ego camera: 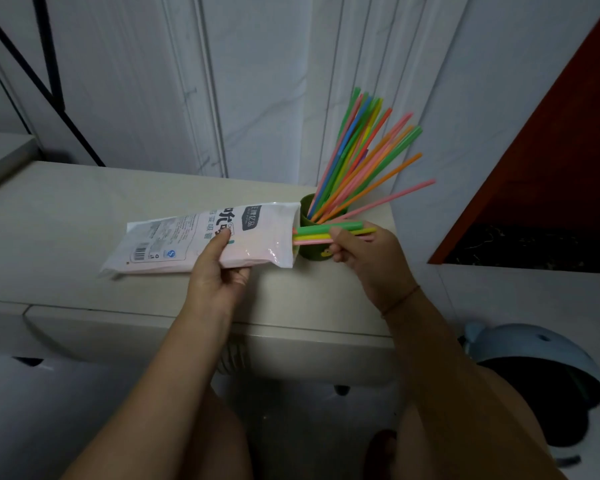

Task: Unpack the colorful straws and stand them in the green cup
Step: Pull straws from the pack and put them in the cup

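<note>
A white and pink plastic straw bag (187, 237) lies flat above the pale cabinet top (66, 220), mouth toward the right. My left hand (219, 271) pinches the bag near its middle. My right hand (364, 251) grips a few straws (316, 232), green, yellow and pink, that stick partway out of the bag's mouth. Just behind them stands the green cup (309, 252), partly hidden by the bag and my fingers. Several colorful straws (361, 157) lean in the cup, fanned up and to the right.
The cup stands near the cabinet's right end, close to the white wall. A dark red panel (551, 150) rises at the right. A light blue bin (534, 382) sits on the floor below it. Black rods (49, 81) cross at the upper left.
</note>
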Demonstrator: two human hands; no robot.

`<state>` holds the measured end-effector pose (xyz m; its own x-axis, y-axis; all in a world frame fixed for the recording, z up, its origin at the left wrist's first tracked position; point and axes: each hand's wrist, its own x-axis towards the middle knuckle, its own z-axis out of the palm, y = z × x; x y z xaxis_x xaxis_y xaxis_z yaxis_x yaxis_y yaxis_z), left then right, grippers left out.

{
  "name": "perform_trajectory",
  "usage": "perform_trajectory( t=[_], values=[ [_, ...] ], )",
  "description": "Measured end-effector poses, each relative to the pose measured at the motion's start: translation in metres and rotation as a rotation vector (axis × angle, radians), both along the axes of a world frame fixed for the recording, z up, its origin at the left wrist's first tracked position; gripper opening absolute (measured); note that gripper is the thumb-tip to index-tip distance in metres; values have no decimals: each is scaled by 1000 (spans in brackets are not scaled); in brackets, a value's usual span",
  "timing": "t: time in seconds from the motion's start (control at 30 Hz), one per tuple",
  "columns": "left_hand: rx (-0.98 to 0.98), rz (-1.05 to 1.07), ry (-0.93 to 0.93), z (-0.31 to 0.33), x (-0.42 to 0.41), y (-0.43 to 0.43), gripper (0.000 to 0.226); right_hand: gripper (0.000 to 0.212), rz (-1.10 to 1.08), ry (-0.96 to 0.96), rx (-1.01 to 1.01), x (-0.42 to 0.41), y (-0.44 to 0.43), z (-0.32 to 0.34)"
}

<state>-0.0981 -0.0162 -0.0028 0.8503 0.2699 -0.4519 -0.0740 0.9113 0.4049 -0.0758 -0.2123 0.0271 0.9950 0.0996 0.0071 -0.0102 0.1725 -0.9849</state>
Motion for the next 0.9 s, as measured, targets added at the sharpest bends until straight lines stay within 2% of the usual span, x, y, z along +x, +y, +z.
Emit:
perform_trajectory(
  t=[0.2, 0.4, 0.57, 0.77, 0.9],
  values=[
    [31, 37, 12, -1, 4, 14, 22, 11, -62, 66, 178, 8, -25, 4],
    [34, 3, 10, -2, 4, -1, 23, 17, 0, 102, 304, 3, -2, 3],
    [34, -3, 8, -2, 3, -6, 25, 12, 50, 57, 293, -3, 14, -5],
    [25, 63, 30, -4, 1, 15, 29, 16, -142, 54, 273, 6, -11, 8],
    [20, 98, 60, -5, 0, 24, 32, 10, -217, 0, 253, 15, -36, 18]
  ],
)
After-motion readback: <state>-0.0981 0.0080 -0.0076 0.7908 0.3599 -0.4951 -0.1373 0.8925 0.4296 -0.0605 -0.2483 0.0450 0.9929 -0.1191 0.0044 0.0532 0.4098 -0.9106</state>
